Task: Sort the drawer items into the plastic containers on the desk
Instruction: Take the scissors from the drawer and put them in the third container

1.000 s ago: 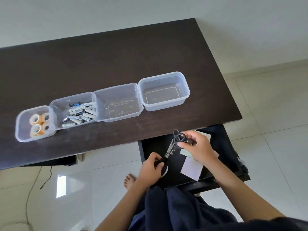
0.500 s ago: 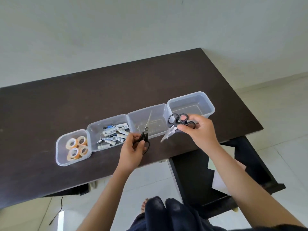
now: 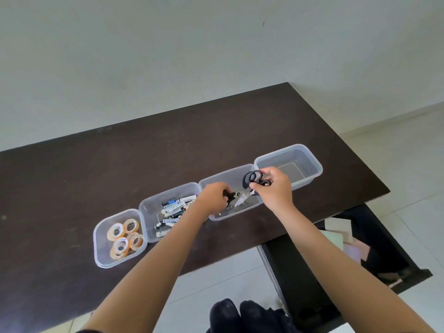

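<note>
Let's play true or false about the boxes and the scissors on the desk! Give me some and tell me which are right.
1. The tape rolls lie in the box at the left end. True.
2. The far right box is full of batteries. False: it holds nothing; the batteries are in the second box.
3. The right hand holds black-handled scissors. True.
4. The left hand rests flat on the desk. False: it grips scissors over the third box.

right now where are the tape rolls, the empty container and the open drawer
tape rolls (image 3: 125,236): head view, on the middle of the cluster.
empty container (image 3: 314,164): head view, on its right rim.
open drawer (image 3: 384,248): head view, on its dark right side.
</note>
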A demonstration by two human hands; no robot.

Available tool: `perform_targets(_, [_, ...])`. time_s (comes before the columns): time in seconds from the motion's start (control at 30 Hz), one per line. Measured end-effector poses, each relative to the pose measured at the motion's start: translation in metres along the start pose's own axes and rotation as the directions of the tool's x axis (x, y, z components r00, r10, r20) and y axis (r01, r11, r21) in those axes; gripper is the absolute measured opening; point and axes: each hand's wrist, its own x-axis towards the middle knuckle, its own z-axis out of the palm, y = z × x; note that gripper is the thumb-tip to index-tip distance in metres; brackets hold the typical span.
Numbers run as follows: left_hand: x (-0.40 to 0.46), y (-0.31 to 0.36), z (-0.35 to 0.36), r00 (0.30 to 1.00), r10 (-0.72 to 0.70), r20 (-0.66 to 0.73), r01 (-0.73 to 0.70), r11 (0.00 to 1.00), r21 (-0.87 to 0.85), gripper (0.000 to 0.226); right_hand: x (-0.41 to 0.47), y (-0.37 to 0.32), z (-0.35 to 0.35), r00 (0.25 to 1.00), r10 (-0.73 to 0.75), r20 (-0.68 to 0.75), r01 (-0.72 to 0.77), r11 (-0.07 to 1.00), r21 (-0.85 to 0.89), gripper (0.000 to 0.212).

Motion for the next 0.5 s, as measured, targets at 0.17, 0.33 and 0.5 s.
perform_targets(0.17, [0.004,-0.005,0.001,1.0,-0.006,0.019,0.004,0.995,0.099,0.046,-0.003,0.009,0.006,1.0,0.013,-0.009,-0.013,0.999,-0.049,0.038])
perform_targets(0.33, [-0.007,-0.011,0.003,0.988,0.11,-0.11,-0.086,0.975,0.203,0.04,0.002,0.006,0.012,1.0,-0.007,0.002,0.007,0.995,-0.103,0.036])
perform_targets(0.5, [-0.019,-0.026,0.014,0.944,0.125,-0.304,-0.043,0.964,0.263,0.063,0.012,0.002,0.025,0.994,0.016,0.108,0.007,0.979,-0.206,0.043])
